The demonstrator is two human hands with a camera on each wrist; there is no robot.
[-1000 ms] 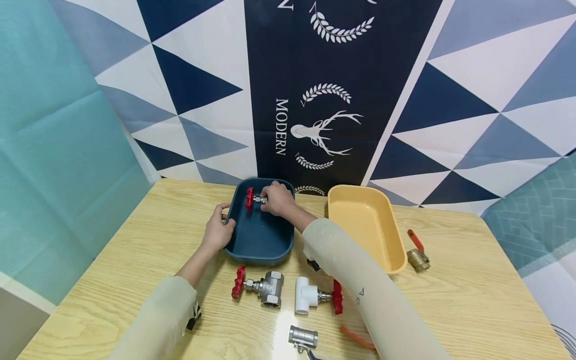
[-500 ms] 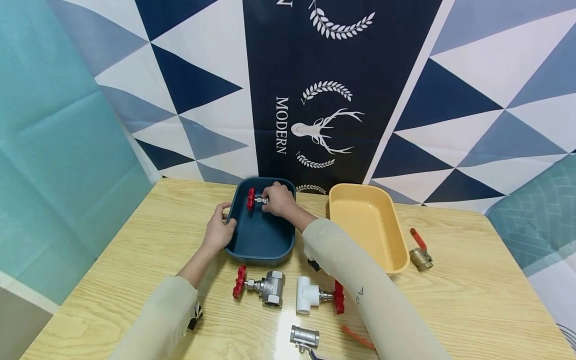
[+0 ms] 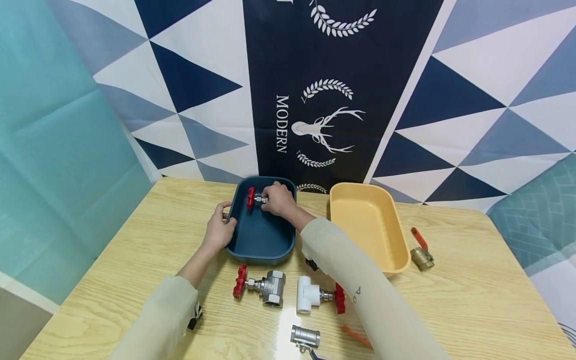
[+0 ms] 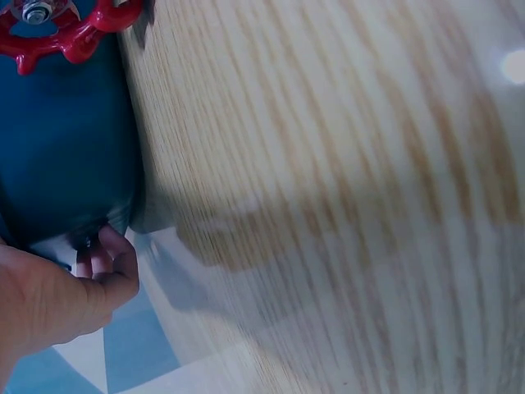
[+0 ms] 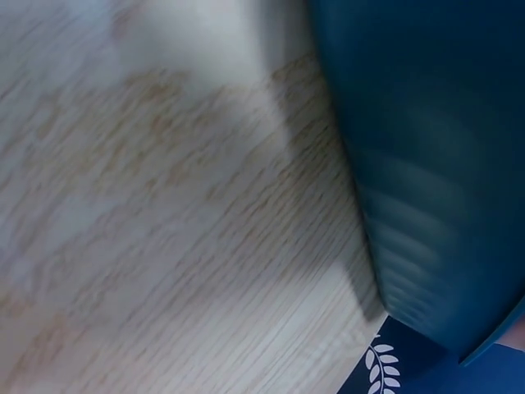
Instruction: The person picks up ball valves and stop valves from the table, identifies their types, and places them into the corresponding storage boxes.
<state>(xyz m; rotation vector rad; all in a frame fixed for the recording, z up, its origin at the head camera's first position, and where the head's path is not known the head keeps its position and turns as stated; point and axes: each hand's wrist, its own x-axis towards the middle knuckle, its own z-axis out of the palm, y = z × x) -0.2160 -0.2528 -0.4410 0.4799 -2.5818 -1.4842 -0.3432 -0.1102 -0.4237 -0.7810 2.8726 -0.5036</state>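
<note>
A dark blue plastic bin [image 3: 261, 240] sits at the back of the table. My left hand [image 3: 219, 230] grips its left rim, thumb over the edge and fingers outside. In the left wrist view the fingers of that hand [image 4: 78, 291] curl against the bin's wall [image 4: 70, 148]. Inside the bin, toward the back, my right hand [image 3: 280, 199] holds a valve with a red handwheel [image 3: 251, 198]; its body is hidden by the hand. Mostly the bin's outer wall [image 5: 426, 164] fills the right wrist view, with only a sliver of hand at the edge.
In front of the bin lie a steel gate valve [image 3: 272, 288] with a red wheel, a white tee valve [image 3: 307, 295] and a small steel ball valve [image 3: 306, 336]. A yellow bin [image 3: 362, 225] and a brass ball valve [image 3: 422, 258] are to the right. Patterned cloth [image 3: 216, 130] hangs behind.
Both hands keep their places on the bin and the valve. The head view has shifted very slightly; nothing else visibly moves.
</note>
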